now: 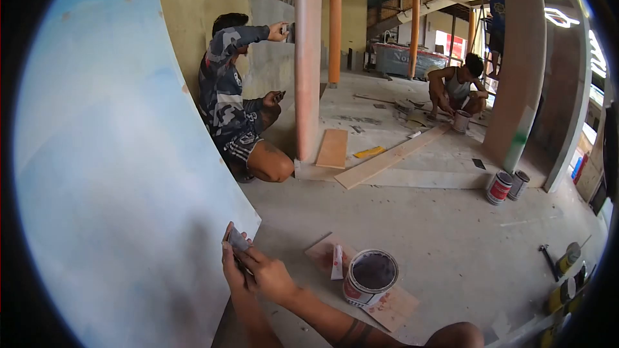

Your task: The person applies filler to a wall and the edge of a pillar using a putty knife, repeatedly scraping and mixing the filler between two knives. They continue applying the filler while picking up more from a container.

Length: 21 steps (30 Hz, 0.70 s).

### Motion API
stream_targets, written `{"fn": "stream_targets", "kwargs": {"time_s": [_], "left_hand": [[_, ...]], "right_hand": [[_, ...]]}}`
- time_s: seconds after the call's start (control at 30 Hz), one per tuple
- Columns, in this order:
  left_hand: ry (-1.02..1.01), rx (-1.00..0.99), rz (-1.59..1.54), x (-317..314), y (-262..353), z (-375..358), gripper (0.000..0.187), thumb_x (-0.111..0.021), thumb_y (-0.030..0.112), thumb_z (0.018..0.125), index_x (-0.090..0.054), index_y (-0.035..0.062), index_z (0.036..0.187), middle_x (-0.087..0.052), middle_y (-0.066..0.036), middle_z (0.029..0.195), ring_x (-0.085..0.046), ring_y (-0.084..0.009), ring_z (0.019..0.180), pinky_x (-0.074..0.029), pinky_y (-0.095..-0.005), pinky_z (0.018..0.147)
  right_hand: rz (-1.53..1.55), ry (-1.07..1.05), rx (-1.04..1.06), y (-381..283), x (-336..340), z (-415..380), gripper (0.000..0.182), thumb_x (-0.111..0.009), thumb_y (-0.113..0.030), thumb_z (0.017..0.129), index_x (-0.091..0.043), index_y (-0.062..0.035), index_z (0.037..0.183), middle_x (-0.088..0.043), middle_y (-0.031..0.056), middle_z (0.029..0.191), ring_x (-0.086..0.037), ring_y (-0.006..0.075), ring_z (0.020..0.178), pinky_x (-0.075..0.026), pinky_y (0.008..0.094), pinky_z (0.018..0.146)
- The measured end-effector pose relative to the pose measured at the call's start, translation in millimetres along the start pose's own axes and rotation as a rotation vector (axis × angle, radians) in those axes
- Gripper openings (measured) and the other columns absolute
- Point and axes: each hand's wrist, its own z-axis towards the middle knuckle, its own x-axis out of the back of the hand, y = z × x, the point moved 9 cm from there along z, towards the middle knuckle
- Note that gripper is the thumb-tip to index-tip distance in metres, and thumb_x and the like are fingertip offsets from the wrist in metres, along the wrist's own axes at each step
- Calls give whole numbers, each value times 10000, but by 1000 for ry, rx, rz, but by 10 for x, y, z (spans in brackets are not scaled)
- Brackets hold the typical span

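My left hand [233, 269] and my right hand [272, 278] are close together beside the lower edge of a large curved panel [116, 154] painted pale blue and white. Between them is a flat grey piece [238, 240], like a small putty-spreader blade; its exact kind is hard to make out. Fingers of both hands are closed about it, partly hiding it. To the right of my hands stands an open can [372, 298] with dark grey paste inside. A white tube [337, 261] leans near the can, on a stained board [320, 252].
A person in a camouflage top [225, 90] crouches at the wall behind the panel. Another person [461, 87] squats farther back by a can and a long plank [393, 158]. Two cans [500, 188] stand by a pillar. A hammer [549, 262] lies at the right.
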Motion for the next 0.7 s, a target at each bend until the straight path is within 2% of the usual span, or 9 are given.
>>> {"fn": "stream_targets", "kwargs": {"time_s": [0.17, 0.2, 0.23, 0.33, 0.4, 0.43, 0.5, 0.57, 0.7], "left_hand": [[-141, 53, 96, -446, -75, -279, 585, -418, 427, 1052, -433, 20, 1473, -508, -125, 1388, -481, -211, 1252, -371, -347, 1065], [-145, -44, 156, -690, 84, -393, 584, -433, 394, 1051, -417, -18, 1464, -514, -117, 1404, -479, -230, 1285, -363, -358, 1091], [-146, -15, 263, -631, 46, -352, 600, -438, 393, 1047, -411, -34, 1466, -431, -157, 1502, -383, -256, 1398, -288, -365, 1149], [-107, -4, 315, -456, -75, -330, 595, -444, 383, 1042, -411, -33, 1467, -439, -157, 1493, -395, -258, 1384, -303, -367, 1140], [-99, -80, 251, -285, -97, -262, 595, -446, 384, 1038, -415, -27, 1467, -443, -155, 1488, -397, -258, 1381, -309, -366, 1136], [-12, -87, 120, -186, -84, -271, 584, -427, 407, 1039, -438, 8, 1464, -504, -143, 1401, -475, -240, 1278, -355, -361, 1091], [16, -48, 66, 61, -61, -181, 562, -433, 475, 1037, -474, 104, 1458, -563, -102, 1245, -518, -206, 1110, -410, -357, 998], [102, -28, 7, 148, -111, -179, 548, -389, 486, 1046, -490, 127, 1448, -559, -80, 1180, -509, -180, 1031, -420, -339, 955], [-27, 29, 81, 120, -262, -206, 574, -401, 445, 1048, -469, 37, 1446, -536, -113, 1322, -493, -207, 1199, -375, -350, 1051]], "right_hand": [[-43, 107, -148, 225, 329, -59, 516, -635, -20, 773, -608, -68, 1286, -624, 147, 1033, -656, 360, 801, -554, 440, 684], [-46, 132, -158, 283, 388, -37, 511, -638, -18, 772, -612, -64, 1280, -623, 151, 1029, -653, 359, 800, -553, 437, 683], [-42, 154, -174, 355, 431, 38, 502, -640, -15, 770, -620, -66, 1269, -623, 152, 1029, -651, 356, 798, -553, 434, 680], [-13, 226, -203, 501, 388, -1, 464, -645, -3, 760, -654, -61, 1220, -626, 148, 1044, -657, 349, 800, -559, 422, 687], [-16, 112, -138, 314, 238, -49, 453, -646, -4, 757, -656, -46, 1208, -628, 145, 1055, -665, 351, 819, -566, 418, 701], [-20, 56, -102, 235, 160, -50, 448, -647, -4, 756, -657, -39, 1202, -629, 144, 1061, -669, 352, 828, -569, 415, 708], [-44, 22, -36, 162, -68, -114, 472, -664, -19, 741, -646, -55, 1212, -633, 133, 1073, -680, 353, 850, -577, 420, 710], [-25, 2, 21, 67, -183, -178, 486, -672, -28, 734, -644, -74, 1217, -635, 129, 1074, -684, 348, 850, -577, 423, 696], [-97, 9, -156, 223, -22, -190, 488, -665, -21, 739, -636, -43, 1226, -635, 145, 1039, -673, 361, 818, -565, 427, 700]]}}
